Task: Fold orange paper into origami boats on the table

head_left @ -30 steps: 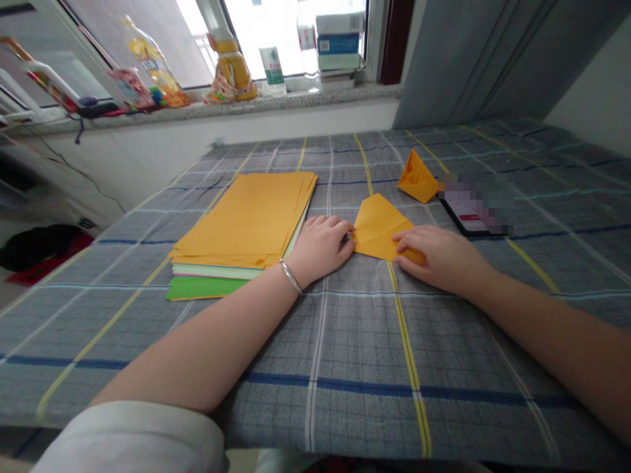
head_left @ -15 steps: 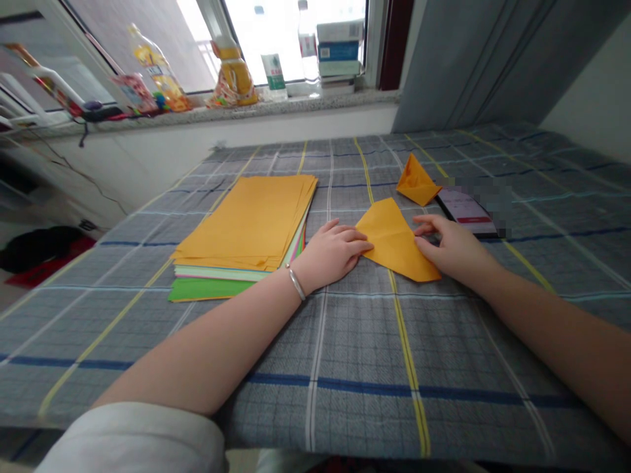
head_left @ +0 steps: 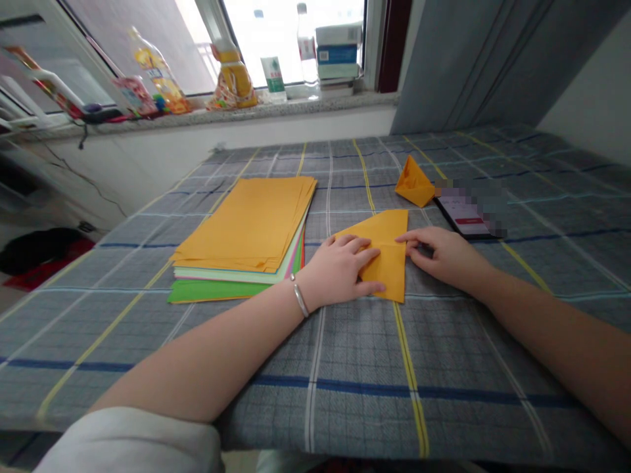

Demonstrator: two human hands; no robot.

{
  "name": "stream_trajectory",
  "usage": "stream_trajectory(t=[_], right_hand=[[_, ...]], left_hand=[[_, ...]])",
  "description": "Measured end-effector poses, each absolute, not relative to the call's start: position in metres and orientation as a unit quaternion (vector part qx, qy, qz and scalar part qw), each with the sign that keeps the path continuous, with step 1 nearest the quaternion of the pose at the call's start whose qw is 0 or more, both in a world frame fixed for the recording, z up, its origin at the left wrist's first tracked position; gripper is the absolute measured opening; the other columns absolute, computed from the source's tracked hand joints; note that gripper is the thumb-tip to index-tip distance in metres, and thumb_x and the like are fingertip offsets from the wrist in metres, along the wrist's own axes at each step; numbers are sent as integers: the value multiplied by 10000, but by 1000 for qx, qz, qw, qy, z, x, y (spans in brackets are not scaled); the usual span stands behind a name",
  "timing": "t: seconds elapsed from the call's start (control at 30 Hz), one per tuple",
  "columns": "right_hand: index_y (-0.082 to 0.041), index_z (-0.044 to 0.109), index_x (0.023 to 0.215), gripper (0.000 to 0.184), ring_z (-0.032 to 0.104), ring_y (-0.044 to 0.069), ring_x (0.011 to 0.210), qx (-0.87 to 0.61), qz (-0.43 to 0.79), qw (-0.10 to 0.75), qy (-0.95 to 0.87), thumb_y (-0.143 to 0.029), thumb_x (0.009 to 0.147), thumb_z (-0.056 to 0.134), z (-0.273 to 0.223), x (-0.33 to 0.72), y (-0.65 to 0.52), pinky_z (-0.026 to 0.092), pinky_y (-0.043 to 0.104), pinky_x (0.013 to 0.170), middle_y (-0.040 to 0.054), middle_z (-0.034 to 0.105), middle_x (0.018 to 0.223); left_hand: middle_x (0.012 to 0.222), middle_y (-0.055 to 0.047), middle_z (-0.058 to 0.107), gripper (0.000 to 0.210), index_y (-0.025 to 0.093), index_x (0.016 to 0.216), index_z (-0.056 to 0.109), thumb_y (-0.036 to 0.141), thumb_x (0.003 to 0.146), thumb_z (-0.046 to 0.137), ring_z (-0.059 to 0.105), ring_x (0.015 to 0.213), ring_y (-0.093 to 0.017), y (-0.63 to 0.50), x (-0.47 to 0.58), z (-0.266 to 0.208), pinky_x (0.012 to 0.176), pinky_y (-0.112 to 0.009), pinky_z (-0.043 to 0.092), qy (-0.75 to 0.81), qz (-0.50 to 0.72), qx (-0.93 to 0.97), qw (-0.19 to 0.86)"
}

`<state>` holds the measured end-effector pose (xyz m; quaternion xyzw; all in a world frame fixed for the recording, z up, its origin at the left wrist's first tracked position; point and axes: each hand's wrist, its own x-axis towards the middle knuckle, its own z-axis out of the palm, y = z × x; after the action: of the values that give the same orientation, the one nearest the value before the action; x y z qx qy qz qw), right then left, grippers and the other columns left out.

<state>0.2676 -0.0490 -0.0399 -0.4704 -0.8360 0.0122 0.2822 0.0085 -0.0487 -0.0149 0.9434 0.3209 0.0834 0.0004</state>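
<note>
A folded sheet of orange paper [head_left: 389,263] lies on the checked cloth in front of me, with a straight edge on its right side. My left hand [head_left: 345,269], a silver bracelet at its wrist, rests flat across the paper's left part with fingers spread, hiding that end. At the paper's right edge my right hand [head_left: 441,256] has its fingers curled, with index tip and thumb on the edge. Behind, a small folded orange paper shape [head_left: 414,184] stands with a raised point.
To the left lies a stack of coloured paper [head_left: 251,220], orange on top. A phone [head_left: 463,213] with a lit screen sits at the right, touching or close to the small folded shape. Bottles [head_left: 158,69] and boxes [head_left: 338,52] stand along the windowsill.
The folded paper has turned, so its straight edge now faces right. My left hand has slid further onto it with fingers spread; my right hand has shifted slightly nearer me along the edge.
</note>
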Motion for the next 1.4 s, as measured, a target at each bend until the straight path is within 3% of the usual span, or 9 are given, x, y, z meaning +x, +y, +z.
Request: stream_trajectory(t=[0.07, 0.17, 0.33, 0.5, 0.67, 0.77, 1.1, 1.27, 1.4], right_hand=[[-176, 738, 1059, 288, 691, 268, 910, -460, -8, 271, -845, -185, 864, 527, -42, 270, -46, 552, 428, 842, 98, 749, 936], [-138, 726, 1130, 349, 654, 290, 1023, -451, -52, 255, -854, -128, 842, 528, -45, 274, -42, 530, 451, 932, 136, 713, 1072], [-168, 739, 1136, 307, 630, 302, 1041, -481, -99, 230, -840, -162, 883, 564, -44, 276, -41, 536, 466, 915, 133, 683, 1133], [-187, 792, 972, 193, 630, 324, 981, -479, -159, 207, -838, -241, 907, 617, -38, 277, -42, 534, 483, 829, 137, 701, 1053], [-188, 750, 826, 159, 645, 332, 1087, -412, -202, 208, -864, -200, 903, 612, -31, 274, -42, 519, 493, 906, 110, 745, 1129], [-162, 718, 813, 140, 667, 326, 1102, -367, -213, 211, -880, -147, 866, 589, -27, 268, -46, 528, 476, 943, 116, 767, 1096], [-130, 714, 890, 189, 724, 309, 1066, -310, -175, 180, -917, -124, 866, 526, -26, 251, -67, 587, 433, 898, 159, 779, 1060], [-142, 709, 968, 222, 729, 275, 1051, -347, -83, 164, -920, -153, 891, 501, -26, 251, -68, 588, 410, 910, 150, 753, 1182], [-142, 682, 1168, 325, 644, 309, 1223, -392, -11, 150, -907, -305, 924, 544, -31, 255, -64, 535, 489, 1024, 146, 681, 1342]], left_hand=[[1503, -156, 528, 843, 178, 1455, 527, 755, 845, 602, 477, 1386, -376, -55, 11, -13, 1131, -603, 384, 316, 65, 946, 18], [1548, -153, 481, 849, 210, 1472, 511, 753, 830, 621, 424, 1432, -385, -59, 12, -11, 1136, -641, 355, 316, 55, 946, 37], [1559, -139, 472, 670, 239, 1452, 534, 594, 893, 641, 427, 1438, -355, -51, 9, -10, 1123, -647, 360, 281, 53, 956, 60], [1557, -134, 477, 594, 234, 1445, 537, 499, 920, 619, 427, 1448, -339, -38, 1, -14, 1158, -641, 312, 229, 60, 969, 72], [1455, -108, 594, 460, 181, 1363, 587, 282, 924, 492, 511, 1385, -277, -29, -3, -14, 1187, -566, 317, 165, 80, 980, 73], [1383, -131, 640, 531, 140, 1381, 562, 202, 862, 471, 589, 1292, -269, -27, -3, -12, 1167, -515, 371, 172, 104, 977, 65], [1479, -142, 563, 551, 130, 1411, 559, 481, 989, 515, 548, 1354, -280, -34, -3, -13, 1157, -443, 431, 224, 91, 969, 52], [1485, -131, 559, 528, 128, 1415, 569, 464, 1016, 489, 547, 1352, -305, -39, 0, -14, 1150, -459, 444, 286, 67, 956, -4], [1482, -125, 564, 552, 139, 1420, 569, 493, 1000, 509, 550, 1349, -316, -41, 0, -11, 1127, -465, 466, 303, 57, 951, -24]])
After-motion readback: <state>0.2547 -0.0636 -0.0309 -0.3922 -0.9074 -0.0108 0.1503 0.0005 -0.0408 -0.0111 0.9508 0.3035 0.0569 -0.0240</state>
